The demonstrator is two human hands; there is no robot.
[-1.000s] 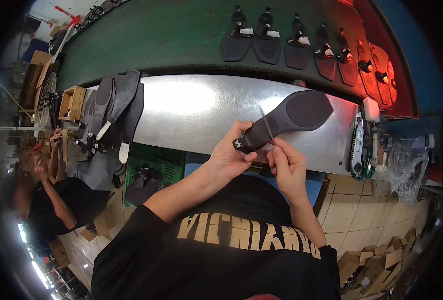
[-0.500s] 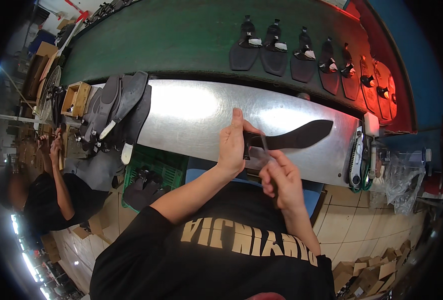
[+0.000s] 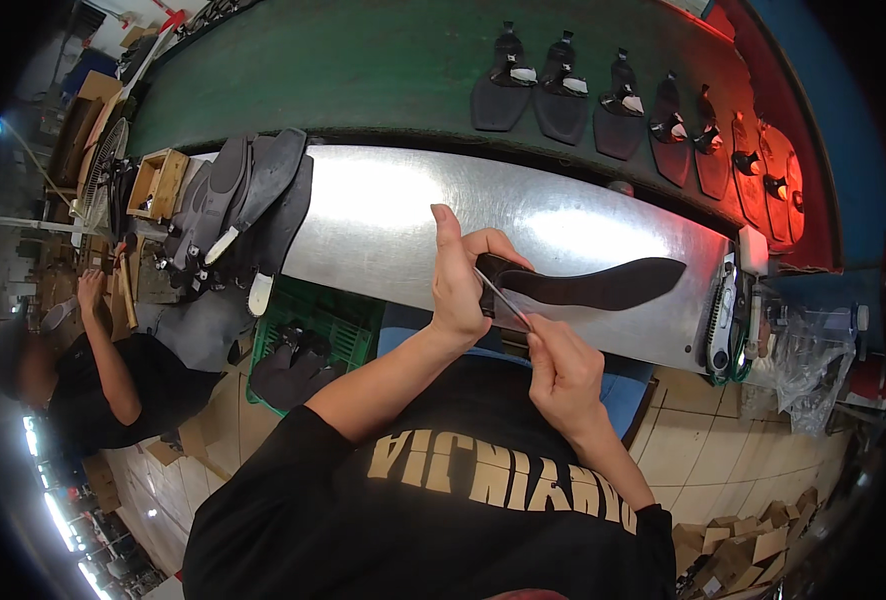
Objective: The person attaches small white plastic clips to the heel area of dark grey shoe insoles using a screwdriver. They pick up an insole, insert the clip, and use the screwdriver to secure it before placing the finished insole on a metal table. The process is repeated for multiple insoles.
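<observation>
My left hand [image 3: 455, 288] grips one end of a dark, curved shoe sole [image 3: 613, 288], its thumb pointing up and away. The rest of the sole reaches out to the right above the metal bench top. Pinched in my right hand [image 3: 567, 372] is a thin, straight, stick-like tool [image 3: 506, 302]; its exact kind is unclear. It slants up to the left, and its tip meets the gripped end of the sole beside my left fingers. My fingers partly cover that end.
Beyond the shiny metal bench [image 3: 383, 200] runs a green belt [image 3: 363, 80] with a row of dark sandal parts [image 3: 563, 100], red-lit at right. Soles [image 3: 268, 185] are piled left, above a green crate [image 3: 348, 325]. A utility knife [image 3: 725, 315] lies right. Another person [image 3: 113, 380] works at left.
The tool in my right hand has swung from nearly upright to a slant, its tip now at the gripped end. The sole has shifted slightly down and right.
</observation>
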